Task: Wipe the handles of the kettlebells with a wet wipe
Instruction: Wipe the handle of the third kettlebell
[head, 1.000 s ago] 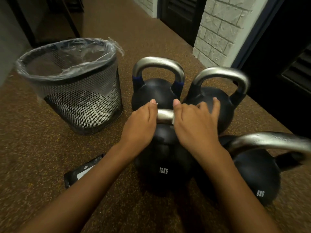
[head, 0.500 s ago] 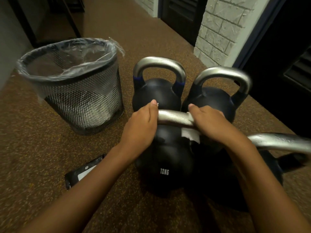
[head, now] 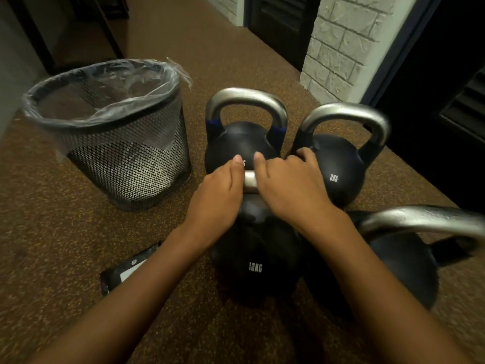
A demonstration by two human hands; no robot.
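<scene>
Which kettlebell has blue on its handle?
The back kettlebell nearest the mesh bin: blue bands wrap both feet of its handle. The 8KG kettlebell beside it has black ones.

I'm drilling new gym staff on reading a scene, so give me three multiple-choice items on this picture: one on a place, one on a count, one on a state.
1. Where does the mesh bin stand relative to the 12KG kettlebell?
A. To its left
B. To its right
C. On top of it

2. How many kettlebells are in view?
A. Two
B. Four
C. Six

3. How do the hands stand at the 12KG kettlebell's handle?
A. Both grip it
B. Only one grips it
C. Neither touches it

Answers:
1 A: the mesh bin is on the floor at the picture's left.
2 B: the blue-banded kettlebell, the 8KG kettlebell, the 12KG kettlebell and the right-edge kettlebell.
3 A: the left hand and the right hand both curl over the handle, with a strip of bare metal between them.
</scene>
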